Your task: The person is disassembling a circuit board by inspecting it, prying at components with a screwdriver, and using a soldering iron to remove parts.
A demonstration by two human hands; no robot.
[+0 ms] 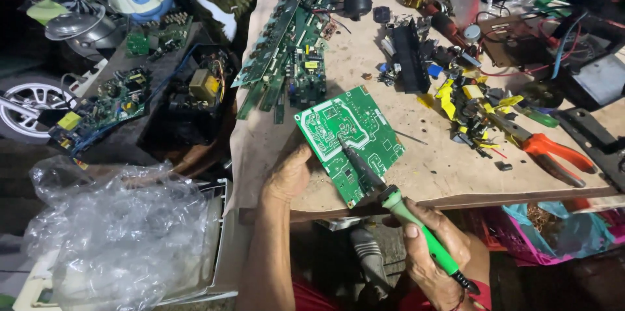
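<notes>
Board (348, 138), green and solder side up, lies tilted near the front edge of the bench (449, 174); left hand (288, 177) presses on its lower left edge, thumb at the corner; right hand (437, 252) is closed round the green handle of a soldering iron (390, 197), its tip touching the middle of the board; orange pliers (553, 155) lie well to the right; more boards (286, 37) are stacked behind; a clear bag (117, 233) sits lower left.

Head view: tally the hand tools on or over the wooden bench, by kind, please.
Green-handled soldering iron, in the right hand: 1
Orange-handled pliers: 1
Green-handled screwdriver: 1
Total: 3
</notes>
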